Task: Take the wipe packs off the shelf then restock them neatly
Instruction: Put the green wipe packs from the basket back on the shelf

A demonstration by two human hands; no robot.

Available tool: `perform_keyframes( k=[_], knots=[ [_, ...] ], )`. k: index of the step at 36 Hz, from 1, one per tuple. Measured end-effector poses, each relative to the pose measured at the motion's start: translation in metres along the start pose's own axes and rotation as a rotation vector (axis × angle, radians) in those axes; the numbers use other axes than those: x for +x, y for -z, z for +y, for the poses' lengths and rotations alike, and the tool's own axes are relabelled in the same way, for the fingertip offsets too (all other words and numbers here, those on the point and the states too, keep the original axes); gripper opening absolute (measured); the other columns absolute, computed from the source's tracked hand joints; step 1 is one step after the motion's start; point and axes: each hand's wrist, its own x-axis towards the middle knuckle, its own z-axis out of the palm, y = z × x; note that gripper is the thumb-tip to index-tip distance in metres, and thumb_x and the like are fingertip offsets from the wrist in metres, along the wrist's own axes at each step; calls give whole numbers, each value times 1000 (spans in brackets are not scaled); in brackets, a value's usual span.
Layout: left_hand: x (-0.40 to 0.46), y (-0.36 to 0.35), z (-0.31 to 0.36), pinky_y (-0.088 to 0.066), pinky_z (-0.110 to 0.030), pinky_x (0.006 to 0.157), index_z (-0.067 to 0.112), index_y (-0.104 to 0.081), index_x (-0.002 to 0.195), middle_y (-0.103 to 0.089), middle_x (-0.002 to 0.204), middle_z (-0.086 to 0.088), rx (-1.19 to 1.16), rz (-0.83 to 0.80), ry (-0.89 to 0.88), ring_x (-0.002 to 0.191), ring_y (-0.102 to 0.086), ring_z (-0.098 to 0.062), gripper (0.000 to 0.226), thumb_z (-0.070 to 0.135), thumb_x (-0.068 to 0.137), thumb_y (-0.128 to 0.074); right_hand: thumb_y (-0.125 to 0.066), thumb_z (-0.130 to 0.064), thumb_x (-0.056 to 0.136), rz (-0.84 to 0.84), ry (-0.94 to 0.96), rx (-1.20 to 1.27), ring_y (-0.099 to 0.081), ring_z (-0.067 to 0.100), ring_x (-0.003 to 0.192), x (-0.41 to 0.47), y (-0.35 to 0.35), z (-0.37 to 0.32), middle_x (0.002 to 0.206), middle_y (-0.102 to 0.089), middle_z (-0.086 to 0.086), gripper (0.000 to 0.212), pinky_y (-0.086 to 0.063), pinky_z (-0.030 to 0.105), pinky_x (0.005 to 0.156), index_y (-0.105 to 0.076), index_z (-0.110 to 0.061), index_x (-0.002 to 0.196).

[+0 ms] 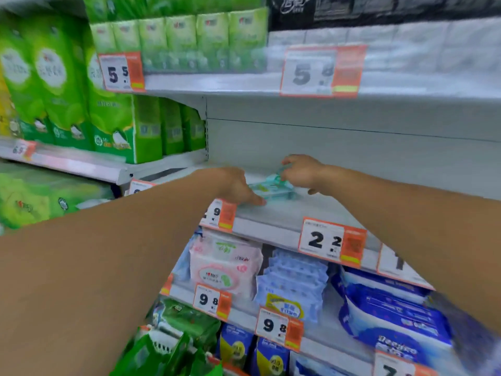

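A small pale teal wipe pack (271, 189) lies flat on the white middle shelf (284, 213), near its front edge. My left hand (238, 187) rests at the pack's left end, fingers reaching along its near side down to the shelf. My right hand (301, 173) is at the pack's right end, its fingers curled over the top edge and pinching it. The frame is blurred, so the exact finger contact of the left hand is unclear. The rest of this shelf bay looks bare behind the pack.
Green tissue packs (113, 123) fill the bay to the left. Orange price tags (332, 241) hang on the shelf front. Below are pink (225, 267), light blue (292, 283) and dark blue wipe packs (390, 310). An upper shelf (244, 82) overhangs the bay.
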Motion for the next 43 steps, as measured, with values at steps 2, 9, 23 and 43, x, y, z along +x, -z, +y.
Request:
perform_keyframes(
  k=[2,9,23,43],
  knots=[
    [20,-3,-4,-44,-30,98,10,-60,123,-57,127,-7,159,-22,-15,108,-53,-22,66,64,84,-62,-47,-12,100,-43,79,-179,-42,17,131,33,-1,5,157,-35,0,55,-40,8,87,-36,-21,153],
    [69,-11,-26,-46,-38,104,16,-58,125,-57,140,-4,299,-48,-52,113,-58,-22,63,64,84,-56,-48,-24,101,-323,142,-729,-31,22,144,99,-13,26,160,-30,2,53,-26,37,119,-35,-27,153],
    [5,-6,-28,-46,-30,66,23,-49,119,-59,109,-9,-381,521,-224,90,-59,-26,76,4,57,-88,-74,-70,50,242,251,-551,-50,26,90,16,43,39,96,-52,0,73,-48,35,74,-46,-29,104],
    [-253,-63,4,-55,-30,57,27,-47,119,-61,108,-5,-682,195,-322,80,-64,-20,76,-11,63,-81,-91,-30,65,89,178,166,-59,2,79,-338,65,-12,98,-61,-9,64,-48,16,67,-47,-23,111]
  ],
)
